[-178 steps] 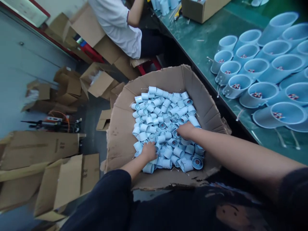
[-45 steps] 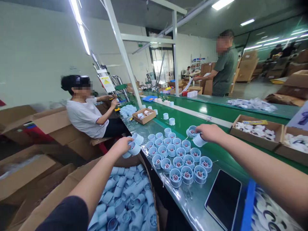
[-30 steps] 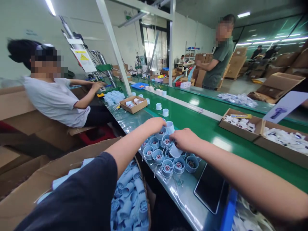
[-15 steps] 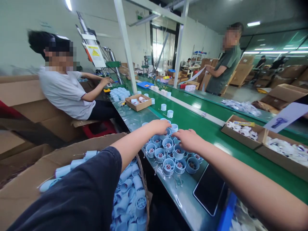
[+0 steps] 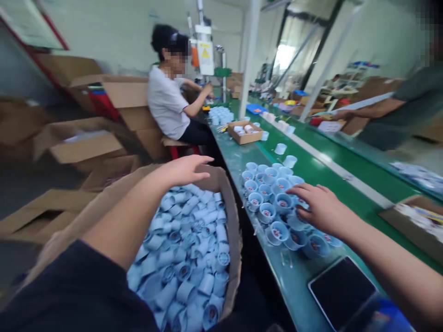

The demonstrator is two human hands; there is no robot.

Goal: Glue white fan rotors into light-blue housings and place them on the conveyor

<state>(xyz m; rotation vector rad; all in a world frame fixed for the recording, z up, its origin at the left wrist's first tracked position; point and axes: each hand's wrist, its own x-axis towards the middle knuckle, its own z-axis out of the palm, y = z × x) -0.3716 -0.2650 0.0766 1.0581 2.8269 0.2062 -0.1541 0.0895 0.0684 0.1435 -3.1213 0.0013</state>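
Above the large cardboard box [image 5: 236, 230] is my left hand [image 5: 188, 171], its fingers spread and nothing in them. Many light blue plastic cups [image 5: 185, 291] lie jumbled in that box. My right hand [image 5: 316, 205] has its fingers apart at the right side of a cluster of blue cups [image 5: 266, 213] on the green table [image 5: 277, 258]. The clustered cups stand upright, with small reddish parts inside. Whether my right fingertips touch a cup cannot be made out.
A dark phone [image 5: 342, 293] lies at the table's near edge. A small carton [image 5: 245, 136] stands farther up the table. One person [image 5: 169, 101] sits at a press; another person [image 5: 394, 106] stands across the table. Open cartons [image 5: 86, 147] are at left.
The view has swung left. My left hand has left the cup cluster and moved over the large box, its fingers open. My right hand remains by the cluster.
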